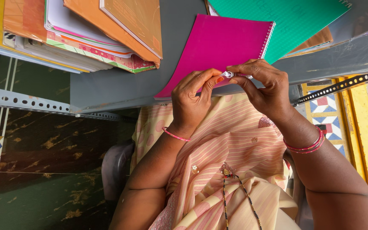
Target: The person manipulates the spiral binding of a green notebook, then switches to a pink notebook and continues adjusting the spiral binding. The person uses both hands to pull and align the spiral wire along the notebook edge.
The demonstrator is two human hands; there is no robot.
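One magenta notebook [216, 49] lies on the grey worktop [107, 85], its near corner jutting over the worktop's front edge. It has a plain, glossy cover and a white spiral binding along its right side. One small white spiral end [228, 74] sticks out at that near corner, and both hands meet on it. The left hand [192, 100] has thumb and forefinger pinched together on the spiral end. The right hand [263, 87] has its fingertips closed on the same piece from the other side. Each wrist carries thin pink-red bangles, one on the left and at least two on the right.

Beyond the magenta notebook, one green notebook [290, 19] overlaps its far right corner, with a brown cover showing beneath that. To the left of the magenta notebook sits one untidy stack of books [73, 34], too many layers to count, with two orange-brown covers on top.
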